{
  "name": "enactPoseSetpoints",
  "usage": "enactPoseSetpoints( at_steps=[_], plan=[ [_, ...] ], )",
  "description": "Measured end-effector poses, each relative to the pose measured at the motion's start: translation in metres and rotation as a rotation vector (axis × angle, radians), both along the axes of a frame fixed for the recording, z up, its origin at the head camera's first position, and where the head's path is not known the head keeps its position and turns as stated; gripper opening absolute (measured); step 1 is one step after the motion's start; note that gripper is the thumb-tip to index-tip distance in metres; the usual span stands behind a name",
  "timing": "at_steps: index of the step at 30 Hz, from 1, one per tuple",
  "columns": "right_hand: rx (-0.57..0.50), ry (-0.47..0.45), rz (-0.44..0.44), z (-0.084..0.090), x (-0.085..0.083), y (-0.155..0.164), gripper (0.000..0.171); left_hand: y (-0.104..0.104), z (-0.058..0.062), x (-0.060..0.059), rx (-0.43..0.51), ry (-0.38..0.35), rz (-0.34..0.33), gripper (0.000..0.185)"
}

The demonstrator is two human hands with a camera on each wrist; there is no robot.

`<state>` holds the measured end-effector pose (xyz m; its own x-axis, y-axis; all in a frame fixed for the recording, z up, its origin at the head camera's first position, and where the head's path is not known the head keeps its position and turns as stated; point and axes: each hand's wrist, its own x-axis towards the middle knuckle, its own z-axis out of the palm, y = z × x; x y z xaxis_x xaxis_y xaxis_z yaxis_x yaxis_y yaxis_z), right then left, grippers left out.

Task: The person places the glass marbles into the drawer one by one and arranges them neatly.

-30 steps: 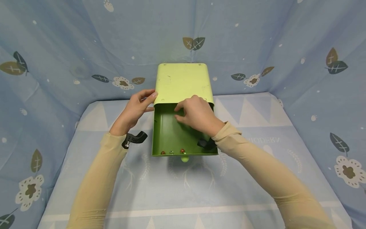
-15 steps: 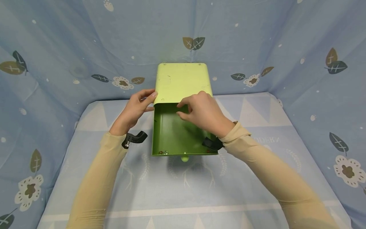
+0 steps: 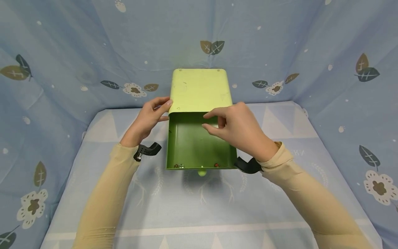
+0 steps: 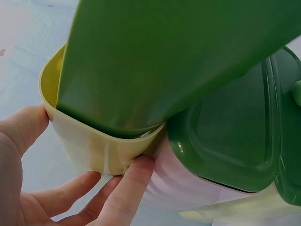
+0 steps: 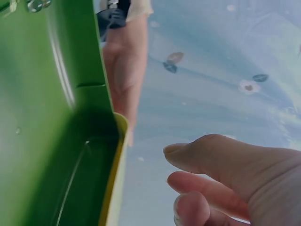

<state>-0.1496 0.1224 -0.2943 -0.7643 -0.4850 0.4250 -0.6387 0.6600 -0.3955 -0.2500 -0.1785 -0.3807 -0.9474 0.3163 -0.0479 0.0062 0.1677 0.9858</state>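
A lime-green drawer unit (image 3: 200,90) stands at the back of the table with its dark green drawer (image 3: 189,141) pulled out. Several marbles, among them a red marble (image 3: 216,165) and a clear marble (image 3: 181,166), lie along the drawer's front wall. My left hand (image 3: 147,119) grips the front left corner of the casing; in the left wrist view the thumb is at one side and the fingers (image 4: 127,188) at another. Over the drawer's right side hovers my right hand (image 3: 240,126), thumb and index finger apart, nothing between them.
A round green knob (image 3: 202,172) sticks out from the drawer's front. The left wrist view shows a pink compartment (image 4: 174,188) with a green front (image 4: 225,136) beside the top one. A patterned blue curtain (image 3: 124,45) encloses the table at back and sides.
My right hand has drawn back to the right, from deep over the drawer to its right side. Marbles have rolled along the front wall. The left hand keeps its place.
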Motion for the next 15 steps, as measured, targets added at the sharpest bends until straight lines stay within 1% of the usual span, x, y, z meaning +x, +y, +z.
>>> enactPoseSetpoints(
  at_steps=[9, 15],
  plan=[
    [-0.119, 0.045, 0.003, 0.007, 0.014, 0.018, 0.011, 0.000, 0.000, 0.000, -0.001, 0.000, -0.001, 0.069],
    [-0.160, 0.071, 0.000, 0.010, 0.021, 0.026, 0.015, 0.000, 0.000, 0.000, -0.003, -0.003, -0.002, 0.069]
  ],
)
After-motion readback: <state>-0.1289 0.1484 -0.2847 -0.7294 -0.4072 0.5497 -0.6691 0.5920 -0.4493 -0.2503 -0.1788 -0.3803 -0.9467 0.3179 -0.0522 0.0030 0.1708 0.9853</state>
